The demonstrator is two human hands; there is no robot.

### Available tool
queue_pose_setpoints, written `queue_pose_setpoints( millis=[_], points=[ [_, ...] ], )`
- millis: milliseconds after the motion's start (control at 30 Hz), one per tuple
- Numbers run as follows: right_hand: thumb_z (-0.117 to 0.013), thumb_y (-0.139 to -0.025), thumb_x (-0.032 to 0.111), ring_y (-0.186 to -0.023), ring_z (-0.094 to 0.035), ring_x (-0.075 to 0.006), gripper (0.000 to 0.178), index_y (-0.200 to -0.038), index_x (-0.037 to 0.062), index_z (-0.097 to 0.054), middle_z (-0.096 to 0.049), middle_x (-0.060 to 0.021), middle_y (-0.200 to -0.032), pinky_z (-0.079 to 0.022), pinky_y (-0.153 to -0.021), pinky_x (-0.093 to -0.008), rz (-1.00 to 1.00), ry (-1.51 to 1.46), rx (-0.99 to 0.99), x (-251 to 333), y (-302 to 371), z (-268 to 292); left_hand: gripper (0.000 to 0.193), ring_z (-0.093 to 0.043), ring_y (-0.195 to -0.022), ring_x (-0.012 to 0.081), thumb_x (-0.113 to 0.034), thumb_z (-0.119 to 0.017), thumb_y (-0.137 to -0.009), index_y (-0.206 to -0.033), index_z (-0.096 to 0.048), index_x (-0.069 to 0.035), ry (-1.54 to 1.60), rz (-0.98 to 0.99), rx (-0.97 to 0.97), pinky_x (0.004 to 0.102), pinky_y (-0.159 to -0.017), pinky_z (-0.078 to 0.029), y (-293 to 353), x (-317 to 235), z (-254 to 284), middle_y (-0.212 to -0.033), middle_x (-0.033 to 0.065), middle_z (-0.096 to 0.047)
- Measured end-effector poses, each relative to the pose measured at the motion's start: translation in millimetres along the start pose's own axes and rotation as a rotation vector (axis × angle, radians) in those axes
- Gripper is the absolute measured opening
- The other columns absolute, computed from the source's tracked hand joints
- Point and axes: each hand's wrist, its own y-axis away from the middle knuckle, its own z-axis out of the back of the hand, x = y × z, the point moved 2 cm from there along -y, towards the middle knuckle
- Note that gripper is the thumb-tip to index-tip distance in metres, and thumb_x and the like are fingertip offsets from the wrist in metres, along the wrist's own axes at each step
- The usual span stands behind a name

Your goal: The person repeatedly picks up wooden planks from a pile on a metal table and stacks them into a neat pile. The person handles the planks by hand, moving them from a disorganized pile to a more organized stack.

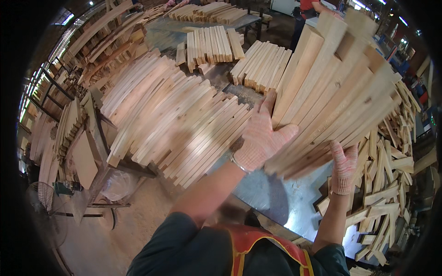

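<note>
A thick bundle of pale wooden slats (331,92) is squeezed between my two gloved hands. It leans at an angle over the metal table (267,193), and its far and near ends are smeared by motion. My left hand (263,137) presses along the bundle's left side, thumb pointing across toward the slats. At the near right side, my right hand (344,166) bears against the bundle with its thumb up; some of its fingers are hidden. Both hands wear pinkish-white knitted gloves. Left of my left hand lies a wide row of slats (184,115) set side by side.
Two smaller stacks of slats, a left one (212,46) and a right one (261,64), stand beyond my left hand. Loose offcuts (382,202) are heaped at the right. A fan (42,195) stands at the far left. Another person (307,10) is at the back.
</note>
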Motion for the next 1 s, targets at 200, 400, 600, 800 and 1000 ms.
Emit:
queue_pose_setpoints(
  millis=[200,400,600,800,1000],
  points=[
    [-0.080,-0.093,0.026,-0.129,-0.056,-0.0256,0.080,-0.159,0.0049,-0.039,-0.059,-0.0117,-0.147,-0.049,-0.109,-0.0386,-0.226,0.568,0.148,-118.9,78.5,33.3,0.104,-0.048,-0.144,0.0424,-0.039,-0.081,-0.081,-0.166,-0.029,-0.010,-0.057,0.057,0.481,0.0487,-0.117,-0.044,43.8,77.4,13.3,-0.164,0.0195,-0.041],
    [-0.070,-0.093,0.030,-0.144,-0.049,-0.0330,0.082,-0.161,0.0037,-0.032,-0.051,-0.0177,-0.157,-0.047,-0.115,-0.0431,-0.182,0.850,0.460,-229.5,192.3,-64.2,0.081,-0.043,-0.149,0.0345,-0.032,-0.068,-0.091,-0.162,-0.037,-0.007,-1.021,-0.199,0.974,0.0448,-0.119,-0.039,124.9,192.9,71.8,-0.162,0.0149,-0.043],
    [-0.065,-0.090,0.017,-0.111,-0.069,-0.0420,0.057,-0.143,0.0012,-0.052,-0.070,-0.0226,-0.119,-0.054,-0.103,-0.0457,-0.322,0.955,0.586,-249.0,181.0,-83.7,0.062,-0.040,-0.151,0.0270,-0.025,-0.059,-0.098,-0.157,-0.049,-0.009,-1.007,-0.167,0.791,0.0402,-0.120,-0.036,144.7,234.9,107.5,-0.160,0.0088,-0.047],
    [-0.075,-0.086,0.014,-0.110,-0.066,-0.0234,0.054,-0.135,0.0030,-0.057,-0.069,-0.0118,-0.123,-0.052,-0.099,-0.0354,-0.632,-0.178,0.239,-168.8,181.1,-124.1,0.062,-0.059,-0.133,0.0346,-0.040,-0.071,-0.095,-0.146,-0.058,-0.008,-0.299,0.814,-0.139,0.0424,-0.109,-0.047,248.9,290.1,202.4,-0.144,0.0136,-0.063],
    [-0.074,-0.090,0.014,-0.125,-0.062,-0.0252,0.067,-0.150,0.0015,-0.047,-0.067,-0.0137,-0.131,-0.048,-0.110,-0.0372,-0.608,-0.220,0.150,-174.5,184.1,-140.3,0.068,-0.058,-0.135,0.0359,-0.060,-0.062,-0.101,-0.149,-0.058,-0.012,1.186,1.054,-0.745,0.0551,-0.113,-0.048,256.9,396.5,199.6,-0.149,0.0088,-0.062]
  ],
)
